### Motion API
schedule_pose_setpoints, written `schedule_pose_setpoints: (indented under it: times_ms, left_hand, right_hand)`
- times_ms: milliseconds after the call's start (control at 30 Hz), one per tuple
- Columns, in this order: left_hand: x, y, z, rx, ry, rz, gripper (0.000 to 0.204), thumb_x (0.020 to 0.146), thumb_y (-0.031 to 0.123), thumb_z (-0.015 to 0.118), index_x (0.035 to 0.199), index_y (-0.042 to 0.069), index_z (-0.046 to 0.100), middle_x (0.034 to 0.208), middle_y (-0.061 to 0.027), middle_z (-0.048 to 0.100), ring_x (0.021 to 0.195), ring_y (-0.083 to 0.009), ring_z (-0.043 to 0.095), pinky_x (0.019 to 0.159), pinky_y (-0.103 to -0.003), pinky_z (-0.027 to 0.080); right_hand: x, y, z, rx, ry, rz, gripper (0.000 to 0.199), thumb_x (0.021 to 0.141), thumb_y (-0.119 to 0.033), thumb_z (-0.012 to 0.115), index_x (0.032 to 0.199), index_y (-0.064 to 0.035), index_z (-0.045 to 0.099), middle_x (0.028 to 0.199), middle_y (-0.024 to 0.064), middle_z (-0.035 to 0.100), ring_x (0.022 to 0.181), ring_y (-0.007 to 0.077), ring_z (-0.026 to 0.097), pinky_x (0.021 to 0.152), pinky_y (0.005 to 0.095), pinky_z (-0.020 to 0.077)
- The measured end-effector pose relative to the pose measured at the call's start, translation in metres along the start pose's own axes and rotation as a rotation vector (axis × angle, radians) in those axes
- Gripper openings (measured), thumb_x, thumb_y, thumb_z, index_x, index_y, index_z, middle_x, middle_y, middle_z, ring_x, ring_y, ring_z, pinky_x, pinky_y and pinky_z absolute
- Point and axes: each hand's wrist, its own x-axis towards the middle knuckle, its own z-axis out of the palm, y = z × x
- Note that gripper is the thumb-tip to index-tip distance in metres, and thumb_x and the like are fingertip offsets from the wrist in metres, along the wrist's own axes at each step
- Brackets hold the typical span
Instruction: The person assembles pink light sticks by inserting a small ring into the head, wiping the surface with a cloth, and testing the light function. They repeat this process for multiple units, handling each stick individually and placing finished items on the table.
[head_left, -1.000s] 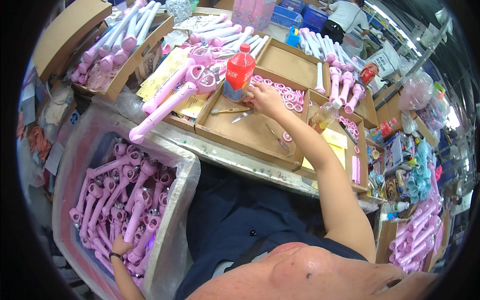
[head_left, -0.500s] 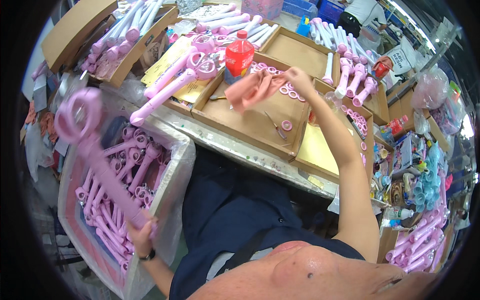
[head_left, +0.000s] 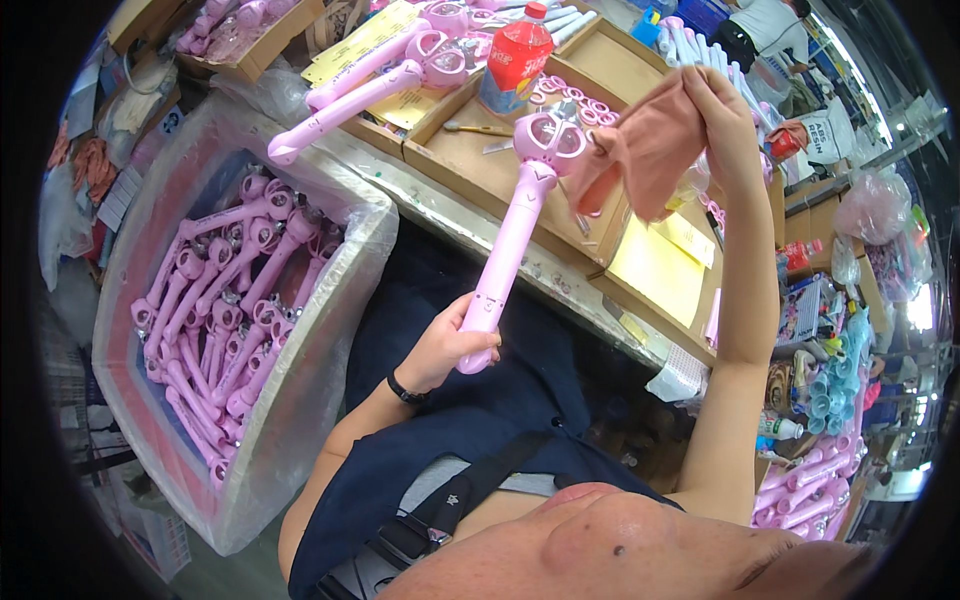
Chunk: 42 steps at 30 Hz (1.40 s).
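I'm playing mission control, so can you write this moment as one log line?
left hand: holds pink wand near its end; right hand: holds salmon cloth beside wand's top; lined bin: more wands

The pink wand (head_left: 512, 230) looks like smooth, glossy plastic. Right of the wand, the cloth (head_left: 655, 145) is matt and wrinkled, the yellow paper (head_left: 650, 268) flat and matt. Beyond it stand a shiny plastic bottle (head_left: 514, 62) and matt cardboard tray (head_left: 468, 148); left of it, crinkled translucent plastic sheeting (head_left: 305, 370).

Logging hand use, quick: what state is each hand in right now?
Left hand: closed around the handle end of a pink wand.
Right hand: closed on the edge of a salmon-coloured cloth.
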Motion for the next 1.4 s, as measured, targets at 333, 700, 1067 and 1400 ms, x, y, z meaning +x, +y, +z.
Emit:
schedule_pose_setpoints:
  times_ms: [333,700,1067,1400]
  left_hand:
    - [-0.018,-0.005,0.002,-0.07,0.01,-0.013,0.048,0.079,0.003,0.063,0.122,0.0,0.042,0.083,-0.0065,0.059,0.069,-0.0143,0.061,0.064,-0.027,0.051]
    - [-0.012,-0.016,0.008,0.541,0.158,0.171,0.066,0.077,0.011,0.065,0.134,0.001,0.033,0.098,-0.0179,0.06,0.079,-0.0271,0.065,0.072,-0.036,0.052]
    - [0.005,-0.024,-0.005,1.279,0.532,0.572,0.048,0.07,0.014,0.067,0.11,-0.007,0.051,0.082,-0.0238,0.061,0.071,-0.0398,0.062,0.062,-0.042,0.051]
    - [-0.011,-0.023,-0.002,1.231,0.438,0.918,0.048,0.071,0.01,0.062,0.117,-0.003,0.052,0.09,-0.0172,0.059,0.08,-0.0329,0.06,0.076,-0.04,0.048]
  right_hand:
    - [-0.011,0.028,0.08,-0.685,-0.271,-0.334,0.024,0.084,-0.025,0.063,0.102,-0.0096,0.065,0.088,0.0138,0.066,0.081,0.0282,0.062,0.073,0.0327,0.0497]
    - [-0.113,0.075,0.148,0.675,0.036,0.327,0.044,0.09,-0.018,0.06,0.127,0.0002,0.044,0.117,0.0115,0.054,0.108,0.0192,0.055,0.091,0.0331,0.0459]
    - [-0.166,0.063,0.207,0.723,0.145,0.406,0.021,0.085,-0.012,0.062,0.099,0.0013,0.054,0.088,0.0075,0.062,0.075,0.0115,0.059,0.067,0.0257,0.0494]
    - [-0.102,0.079,0.142,1.018,0.163,0.229,0.032,0.091,-0.027,0.055,0.109,0.0,0.054,0.104,0.0114,0.061,0.095,0.0176,0.061,0.085,0.0315,0.0507]
